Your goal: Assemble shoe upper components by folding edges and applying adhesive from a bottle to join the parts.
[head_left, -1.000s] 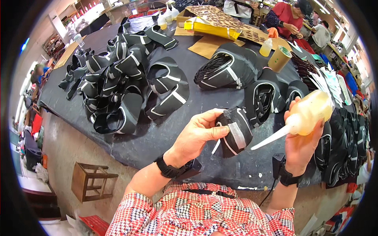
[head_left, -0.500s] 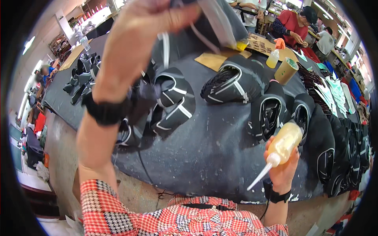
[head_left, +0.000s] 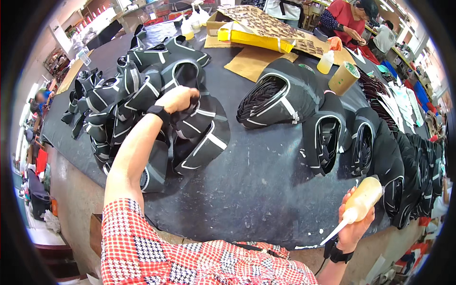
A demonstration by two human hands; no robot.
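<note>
My right hand (head_left: 354, 232) is wrapped round a squeeze bottle (head_left: 365, 195) of pale yellow liquid. Its long white nozzle points down and to the left, over the table's front edge. At the left, my left hand (head_left: 179, 99) is closed against a heap of curved black fabric pieces (head_left: 102, 97) with white trim. Whatever its fingers hold, if anything, is hidden. One black piece with white strips (head_left: 202, 147) lies just in front of that hand, and another curved piece (head_left: 186, 76) stands right behind it.
Rolled bundles of black pieces (head_left: 280, 95) stand on the dark table (head_left: 247, 190), with more stacked at the right edge. Farther back are cardboard (head_left: 251, 61), a yellow-sided box (head_left: 256, 40), a tan roll (head_left: 343, 78) and bottles (head_left: 326, 61). A person in red (head_left: 344, 23) works beyond.
My left hand has come down from high in front, where it held a black piece with white trim, to the heap. My right hand has moved slightly right and nearer with the bottle.
</note>
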